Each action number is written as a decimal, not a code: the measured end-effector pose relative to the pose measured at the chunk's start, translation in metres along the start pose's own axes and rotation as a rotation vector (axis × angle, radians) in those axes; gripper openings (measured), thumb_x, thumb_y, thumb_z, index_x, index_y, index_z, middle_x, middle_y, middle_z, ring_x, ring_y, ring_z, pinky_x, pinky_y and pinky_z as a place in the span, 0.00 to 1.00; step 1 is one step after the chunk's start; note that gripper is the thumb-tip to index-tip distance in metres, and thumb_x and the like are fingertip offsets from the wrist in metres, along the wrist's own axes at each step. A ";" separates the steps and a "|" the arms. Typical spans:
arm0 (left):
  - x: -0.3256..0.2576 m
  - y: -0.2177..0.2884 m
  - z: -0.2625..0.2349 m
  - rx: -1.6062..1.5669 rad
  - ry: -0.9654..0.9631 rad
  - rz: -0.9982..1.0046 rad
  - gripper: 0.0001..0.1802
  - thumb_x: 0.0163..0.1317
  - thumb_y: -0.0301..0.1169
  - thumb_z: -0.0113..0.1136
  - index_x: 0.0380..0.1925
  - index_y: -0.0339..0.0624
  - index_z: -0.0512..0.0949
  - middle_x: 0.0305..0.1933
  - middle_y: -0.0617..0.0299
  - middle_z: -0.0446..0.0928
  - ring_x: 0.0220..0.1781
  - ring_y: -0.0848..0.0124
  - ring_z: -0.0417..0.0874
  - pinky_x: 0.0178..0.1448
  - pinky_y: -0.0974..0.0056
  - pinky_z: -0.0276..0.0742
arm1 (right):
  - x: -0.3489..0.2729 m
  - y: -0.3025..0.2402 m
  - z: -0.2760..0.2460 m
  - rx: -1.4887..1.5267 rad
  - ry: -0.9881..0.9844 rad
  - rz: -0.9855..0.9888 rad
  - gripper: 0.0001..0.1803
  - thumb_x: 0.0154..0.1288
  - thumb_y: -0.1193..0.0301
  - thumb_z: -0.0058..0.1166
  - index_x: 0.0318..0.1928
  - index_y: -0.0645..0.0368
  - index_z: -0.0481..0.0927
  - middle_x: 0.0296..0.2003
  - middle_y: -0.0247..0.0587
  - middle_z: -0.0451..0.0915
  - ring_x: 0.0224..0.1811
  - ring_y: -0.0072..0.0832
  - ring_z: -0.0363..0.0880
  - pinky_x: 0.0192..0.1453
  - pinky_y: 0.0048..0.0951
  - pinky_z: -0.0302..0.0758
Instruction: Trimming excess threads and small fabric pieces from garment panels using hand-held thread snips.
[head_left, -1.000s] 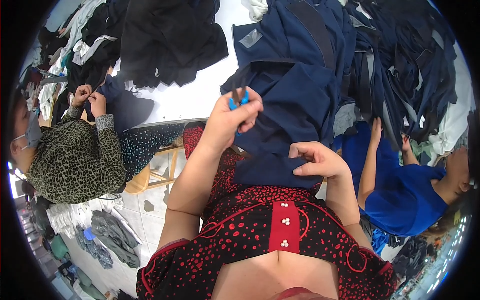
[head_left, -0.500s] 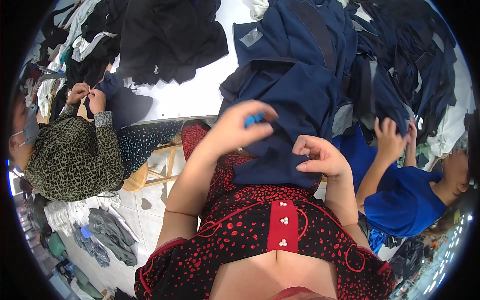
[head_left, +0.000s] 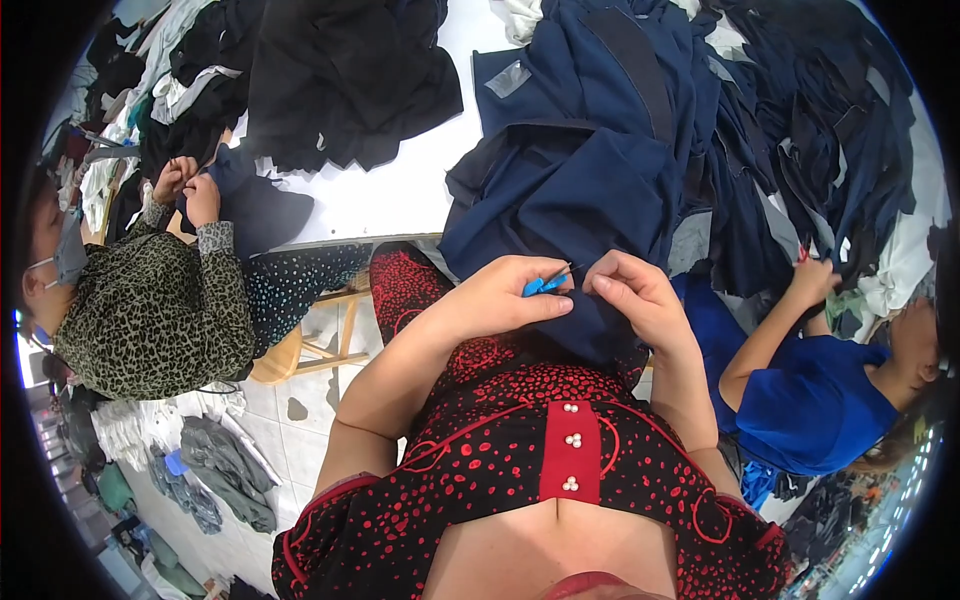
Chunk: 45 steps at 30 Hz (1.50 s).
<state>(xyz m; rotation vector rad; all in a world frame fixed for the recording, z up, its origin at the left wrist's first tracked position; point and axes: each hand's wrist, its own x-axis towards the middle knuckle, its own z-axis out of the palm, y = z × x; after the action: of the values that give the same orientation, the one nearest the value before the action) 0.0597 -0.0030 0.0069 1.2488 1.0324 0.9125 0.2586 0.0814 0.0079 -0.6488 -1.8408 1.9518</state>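
Observation:
Navy cloth (head_left: 575,190) hangs in loose folds off the white table's front edge and down over my lap. My left hand (head_left: 510,292) is closed around small blue-handled thread snips (head_left: 545,286); their thin dark tip points at the cloth between my hands. Close beside it, my right hand (head_left: 638,296) pinches, thumb against fingers, at the navy cloth. A thread between those fingertips is too small to make out.
More navy garments (head_left: 610,60) lie piled on the white table (head_left: 400,185), with black garments (head_left: 345,85) to their left. At left sits a person in a leopard-print top (head_left: 150,310); at right, one in a blue top (head_left: 815,400) handles dark cloth.
My left hand has come down and right, bringing the snips close to my right hand. My right hand has lifted slightly, and the cloth flap on my lap has shifted.

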 end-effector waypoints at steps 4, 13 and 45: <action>-0.003 -0.003 0.001 -0.328 -0.012 -0.190 0.08 0.58 0.33 0.60 0.29 0.42 0.73 0.20 0.73 0.66 0.18 0.85 0.63 0.21 0.77 0.57 | 0.003 0.005 0.000 -0.036 0.013 -0.026 0.09 0.68 0.70 0.46 0.33 0.64 0.73 0.30 0.32 0.74 0.35 0.17 0.69 0.42 0.19 0.67; -0.002 -0.021 -0.002 -0.104 0.100 -0.097 0.13 0.59 0.36 0.59 0.37 0.39 0.72 0.29 0.66 0.70 0.29 0.79 0.71 0.31 0.74 0.67 | 0.005 0.012 0.007 0.036 0.072 -0.067 0.10 0.69 0.69 0.44 0.34 0.62 0.72 0.31 0.33 0.72 0.34 0.18 0.73 0.40 0.18 0.70; 0.001 -0.033 0.005 -0.268 0.202 -0.059 0.06 0.55 0.27 0.62 0.27 0.42 0.73 0.18 0.77 0.64 0.22 0.87 0.61 0.26 0.77 0.53 | 0.005 0.039 0.009 0.316 -0.165 0.234 0.17 0.55 0.77 0.58 0.46 0.61 0.72 0.38 0.31 0.74 0.42 0.15 0.71 0.50 0.17 0.66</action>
<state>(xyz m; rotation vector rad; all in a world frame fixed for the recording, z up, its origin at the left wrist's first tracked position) 0.0648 -0.0068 -0.0262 0.9125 1.0593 1.1085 0.2511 0.0744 -0.0310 -0.6406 -1.5483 2.4482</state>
